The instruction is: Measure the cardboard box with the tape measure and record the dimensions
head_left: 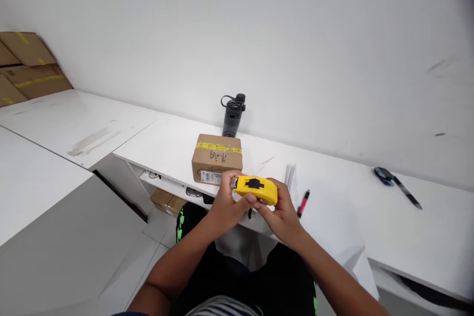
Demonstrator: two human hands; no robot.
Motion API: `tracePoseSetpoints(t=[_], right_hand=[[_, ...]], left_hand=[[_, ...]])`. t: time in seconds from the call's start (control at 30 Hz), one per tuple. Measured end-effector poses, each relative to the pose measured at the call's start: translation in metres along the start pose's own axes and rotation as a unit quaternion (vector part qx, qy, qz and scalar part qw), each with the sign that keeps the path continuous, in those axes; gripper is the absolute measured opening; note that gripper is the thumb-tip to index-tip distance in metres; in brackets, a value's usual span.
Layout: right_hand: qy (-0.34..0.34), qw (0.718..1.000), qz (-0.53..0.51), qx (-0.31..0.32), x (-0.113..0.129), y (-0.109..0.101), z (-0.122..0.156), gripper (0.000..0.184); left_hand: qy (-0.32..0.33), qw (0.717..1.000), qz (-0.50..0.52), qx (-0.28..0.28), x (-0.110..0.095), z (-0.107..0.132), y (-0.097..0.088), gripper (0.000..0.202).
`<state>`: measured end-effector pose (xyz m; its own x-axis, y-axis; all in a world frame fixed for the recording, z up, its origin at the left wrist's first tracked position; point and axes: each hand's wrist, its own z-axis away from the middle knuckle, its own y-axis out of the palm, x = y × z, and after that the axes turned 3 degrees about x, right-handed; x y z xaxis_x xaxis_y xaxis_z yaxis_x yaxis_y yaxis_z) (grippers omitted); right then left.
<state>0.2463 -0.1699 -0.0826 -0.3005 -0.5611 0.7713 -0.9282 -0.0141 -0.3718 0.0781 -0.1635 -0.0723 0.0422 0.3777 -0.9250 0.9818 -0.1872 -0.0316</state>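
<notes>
Both hands hold a yellow tape measure [266, 188] above the front edge of the desk. My left hand [231, 207] grips its left end, near the metal tip of the tape, with the thumb along the near side. Around the right end and underside closes my right hand [283, 210]. The black slider on the casing faces up. Just behind my left hand sits a taped cardboard box [218, 158] with handwriting on top and a label on its front, partly covered by my fingers.
A dark water bottle [232, 116] stands behind the box. Right of my hands lie a red and black pen [303, 203] and white papers [326, 222]. A dark object with a strap [396, 185] lies farther right. Stacked cartons [33, 66] fill the far left corner.
</notes>
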Motion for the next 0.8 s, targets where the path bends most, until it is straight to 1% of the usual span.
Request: tracePoseSetpoints(t=[0.1,0.17,0.23,0.3,0.37,0.43,0.5,0.53,0.6,0.63,0.7,0.73,0.8], right_hand=[[-0.085,0.989,0.081,0.094,0.014,-0.006,-0.03,0.049],[-0.122,0.971,0.145,0.145,0.022,-0.009,-0.045,0.049],[-0.149,0.954,0.193,0.172,0.024,-0.01,-0.055,0.045],[-0.154,0.947,0.215,0.182,0.022,-0.012,-0.061,0.042],[-0.121,0.954,0.219,0.165,0.015,-0.018,-0.068,0.043],[-0.049,0.969,0.205,0.125,0.003,-0.03,-0.075,0.055],[0.027,0.979,0.179,0.09,-0.013,-0.045,-0.084,0.067],[0.054,0.981,0.167,0.08,-0.021,-0.053,-0.089,0.07],[0.083,0.981,0.158,0.077,-0.036,-0.066,-0.1,0.069],[0.088,0.98,0.159,0.082,-0.042,-0.069,-0.105,0.067],[0.088,0.977,0.163,0.102,-0.05,-0.069,-0.114,0.063],[0.086,0.976,0.163,0.116,-0.052,-0.066,-0.118,0.062],[0.079,0.974,0.16,0.138,-0.053,-0.058,-0.124,0.062]], left_hand=[[-0.104,0.995,0.011,0.007,-0.015,0.004,-0.035,0.057],[-0.142,0.99,-0.001,0.001,-0.024,0.007,-0.054,0.055],[-0.169,0.985,0.003,0.012,-0.031,0.008,-0.07,0.054],[-0.192,0.981,0.029,0.029,-0.036,0.003,-0.085,0.051],[-0.202,0.978,0.045,0.029,-0.037,-0.008,-0.103,0.046],[-0.199,0.979,0.048,0.007,-0.033,-0.027,-0.124,0.041],[-0.199,0.978,0.046,-0.03,-0.026,-0.049,-0.145,0.038],[-0.201,0.978,0.033,-0.052,-0.021,-0.061,-0.154,0.037],[-0.21,0.974,-0.027,-0.078,-0.01,-0.081,-0.167,0.035],[-0.22,0.97,-0.071,-0.078,-0.004,-0.089,-0.17,0.035],[-0.241,0.956,-0.158,-0.057,0.006,-0.099,-0.172,0.036],[-0.249,0.949,-0.19,-0.042,0.011,-0.101,-0.17,0.037],[-0.25,0.943,-0.221,-0.015,0.017,-0.103,-0.166,0.038]])
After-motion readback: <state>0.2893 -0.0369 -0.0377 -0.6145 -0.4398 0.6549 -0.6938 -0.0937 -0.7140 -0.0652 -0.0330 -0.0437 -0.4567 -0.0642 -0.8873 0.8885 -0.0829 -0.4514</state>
